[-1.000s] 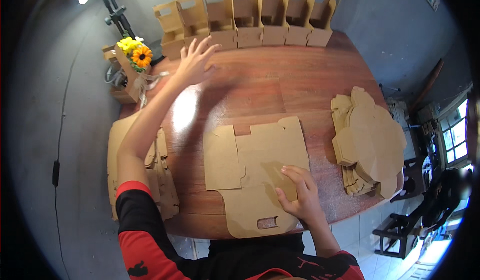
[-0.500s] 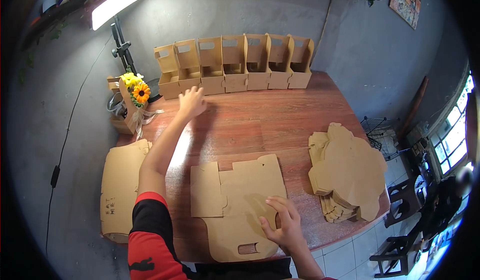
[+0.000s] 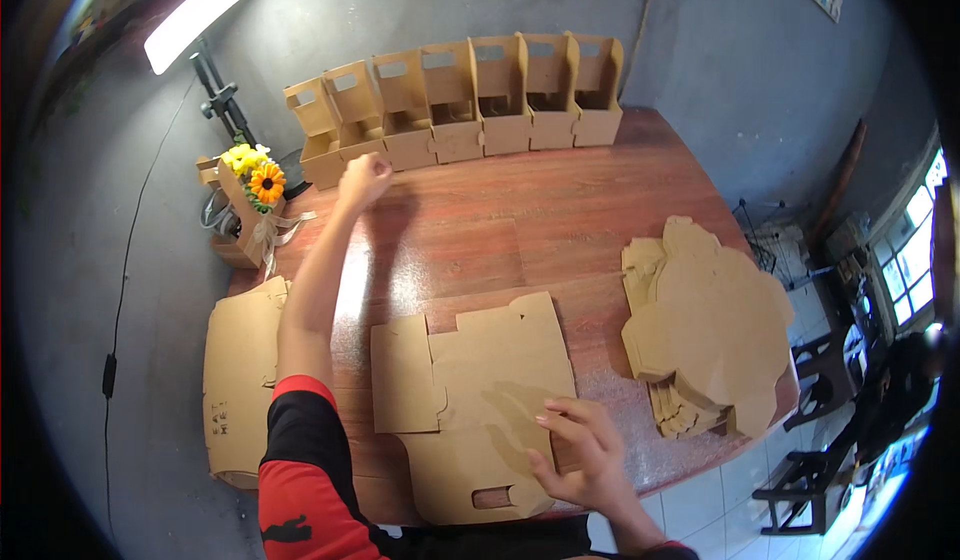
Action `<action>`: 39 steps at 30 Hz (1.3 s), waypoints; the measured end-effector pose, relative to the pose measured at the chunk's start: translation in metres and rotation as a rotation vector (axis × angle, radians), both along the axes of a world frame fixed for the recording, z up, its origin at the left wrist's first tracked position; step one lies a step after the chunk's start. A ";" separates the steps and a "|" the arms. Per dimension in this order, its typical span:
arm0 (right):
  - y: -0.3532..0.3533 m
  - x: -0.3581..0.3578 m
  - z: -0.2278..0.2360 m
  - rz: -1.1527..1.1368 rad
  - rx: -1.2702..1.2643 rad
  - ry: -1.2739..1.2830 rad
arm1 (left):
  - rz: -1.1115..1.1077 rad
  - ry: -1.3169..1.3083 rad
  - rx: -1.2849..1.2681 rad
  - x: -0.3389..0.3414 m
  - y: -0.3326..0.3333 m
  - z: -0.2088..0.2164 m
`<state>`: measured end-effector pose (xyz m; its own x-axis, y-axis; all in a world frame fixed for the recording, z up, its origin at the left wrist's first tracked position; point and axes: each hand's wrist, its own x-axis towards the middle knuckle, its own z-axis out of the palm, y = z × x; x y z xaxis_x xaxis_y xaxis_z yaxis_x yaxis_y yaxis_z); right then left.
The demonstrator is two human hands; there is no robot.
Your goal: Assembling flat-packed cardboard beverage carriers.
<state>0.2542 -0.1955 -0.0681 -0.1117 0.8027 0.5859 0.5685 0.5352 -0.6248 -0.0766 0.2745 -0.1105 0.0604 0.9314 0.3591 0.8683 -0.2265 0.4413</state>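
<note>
My left hand is stretched far over the table, its fingers curled closed, just in front of the second and third boxes in a row of folded cardboard carrier boxes. I see nothing held in it. Near me, a flat die-cut cardboard sheet lies with its side panel at the left and a handle slot at the front. Over its right edge, my right hand hovers open, fingers apart and bent, casting a shadow on the cardboard.
A stack of flat cardboard cutouts lies at the right table edge. Another cardboard pile with handwriting sits at the left. Behind it stand a carrier box with yellow and orange flowers and a lit lamp. Chairs stand beyond the right edge.
My left hand has curled its fingers in from a more spread pose, still near the boxes. My right hand has drawn slightly right, staying open. The whole view has shifted and tilted a little.
</note>
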 end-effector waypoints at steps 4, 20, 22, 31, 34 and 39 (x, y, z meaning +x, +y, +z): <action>0.017 0.040 0.053 -0.002 0.032 -0.240 | 0.170 0.107 0.017 -0.052 -0.014 0.016; 0.465 -0.007 -0.027 0.214 -0.135 -0.316 | 0.217 0.251 -0.073 -0.050 -0.017 0.003; 0.481 -0.014 -0.026 0.223 -0.152 -0.269 | 0.206 0.369 -0.061 -0.032 -0.028 0.023; 0.501 0.068 -0.018 -0.555 0.056 0.063 | -0.264 0.048 0.068 -0.018 0.009 0.027; 0.501 0.115 -0.018 -0.853 -0.032 0.245 | -0.289 0.051 0.131 -0.027 0.010 0.015; 0.497 0.156 -0.031 -0.575 -0.382 0.534 | -0.471 0.066 0.098 -0.040 -0.022 0.041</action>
<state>0.4097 0.3017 -0.0992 0.5841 0.8023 0.1235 0.2660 -0.0455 -0.9629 -0.1170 0.2526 -0.0690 0.4930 0.7595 0.4245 0.6870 -0.6392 0.3456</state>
